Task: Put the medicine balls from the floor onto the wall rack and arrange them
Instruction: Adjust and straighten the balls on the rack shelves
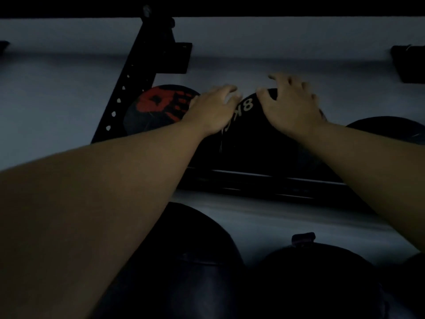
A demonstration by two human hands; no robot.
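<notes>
Dim scene, low light. Wall rack (264,180) runs across mid-frame, dark front rail, angled perforated upright (128,88) at its left end bolted to the pale wall (276,42). Three medicine balls on the upper rack level: the 8kg ball (250,134) in the middle, the red-handprint ball (158,107) just to its left against the upright, another dark ball (388,130) toward the rack's right end, partly cut by the right forearm. Lower down, near the bottom edge of view, two more dark balls, left lower ball (190,261) and right lower ball (317,279); can't tell if they sit on a lower rack level or the floor. Left hand (212,109) rests on the upper left of the 8kg ball, fingers curled over the top, next to the red-handprint ball. Right hand (292,107) on the upper right, fingers spread and bent over the crown. Both grips are spread over the ball's top, pressing or steadying rather than clamped round it. Looks like seating/rotating the ball into place. Risks: the ball rolling forward over the front rail if released before it settles; shoving the red-handprint ball sideways; fingers pinched between the two balls; a dropped ball landing on the lower ones.
</notes>
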